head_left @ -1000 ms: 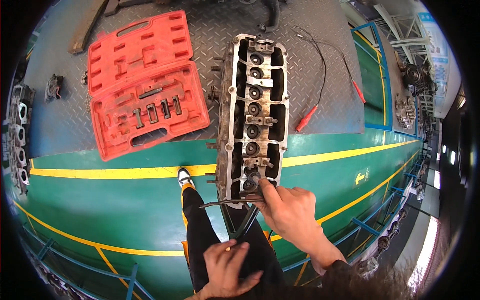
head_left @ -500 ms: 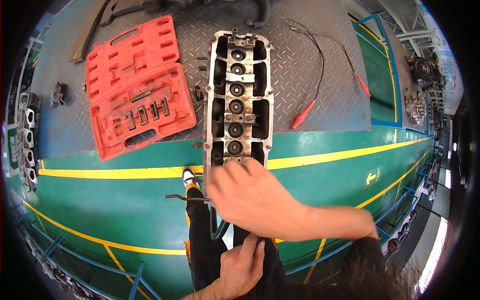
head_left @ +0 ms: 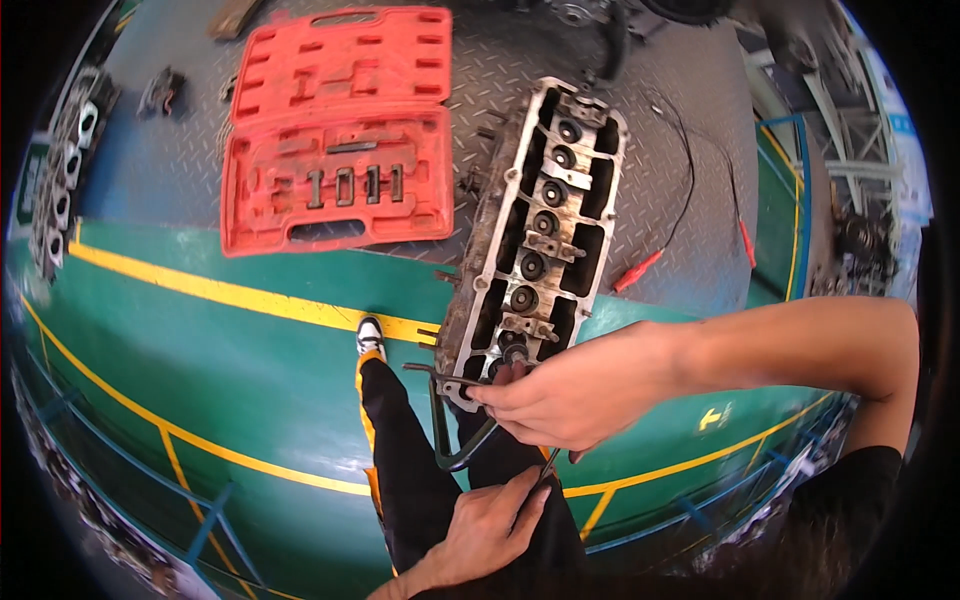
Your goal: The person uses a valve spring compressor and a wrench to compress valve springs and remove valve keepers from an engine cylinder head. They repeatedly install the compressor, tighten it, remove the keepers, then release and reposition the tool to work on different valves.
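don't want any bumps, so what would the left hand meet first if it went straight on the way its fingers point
The left hand would probably meet the right hand first, just past the thin dark piece by its fingertips, though depth is unclear and it might pass beneath.

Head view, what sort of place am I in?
Probably an engine repair workshop or training shop: there's a bare cylinder head, an open red tool case and a green floor with yellow lines.

a head-worn fisheye looks down from above.
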A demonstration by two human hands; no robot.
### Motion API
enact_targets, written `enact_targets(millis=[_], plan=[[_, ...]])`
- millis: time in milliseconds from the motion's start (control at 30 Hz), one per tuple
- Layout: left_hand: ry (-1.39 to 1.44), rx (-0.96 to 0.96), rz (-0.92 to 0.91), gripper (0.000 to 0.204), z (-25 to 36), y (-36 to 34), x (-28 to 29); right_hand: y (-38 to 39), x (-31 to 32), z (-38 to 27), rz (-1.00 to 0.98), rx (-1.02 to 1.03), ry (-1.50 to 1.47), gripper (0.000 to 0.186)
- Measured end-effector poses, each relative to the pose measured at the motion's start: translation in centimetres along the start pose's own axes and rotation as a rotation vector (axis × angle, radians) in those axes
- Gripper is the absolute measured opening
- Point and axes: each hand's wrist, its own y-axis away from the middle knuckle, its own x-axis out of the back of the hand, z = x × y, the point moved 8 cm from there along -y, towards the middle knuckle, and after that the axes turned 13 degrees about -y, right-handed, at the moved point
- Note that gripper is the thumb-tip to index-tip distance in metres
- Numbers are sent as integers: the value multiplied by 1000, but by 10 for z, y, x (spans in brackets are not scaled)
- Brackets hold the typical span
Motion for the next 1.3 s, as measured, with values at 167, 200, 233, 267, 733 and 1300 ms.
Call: enact_targets(millis=[167, 200, 233, 267, 733, 1300], plan=[[-252, -270, 87, 38, 9, 1, 17, -9, -16, 4, -258, 353, -20, 31], [-358, -329, 88, 39, 9, 6, 17, -10, -16, 4, -213, 403, 9, 25], [-490, -411, 323, 46, 8, 16, 25, -10, -16, 4, -154, 453, 41, 20], [-421, -368, 271, 51, -8, 25, 24, -12, -18, 8, -160, 445, 19, 25], [133, -388, 225, 45, -109, -19, 11, -12, -16, 18, 85, 324, -91, 13], [125, -437, 385, 61, -106, -21, 9, -6, -20, 8, 237, 396, -14, 19]])
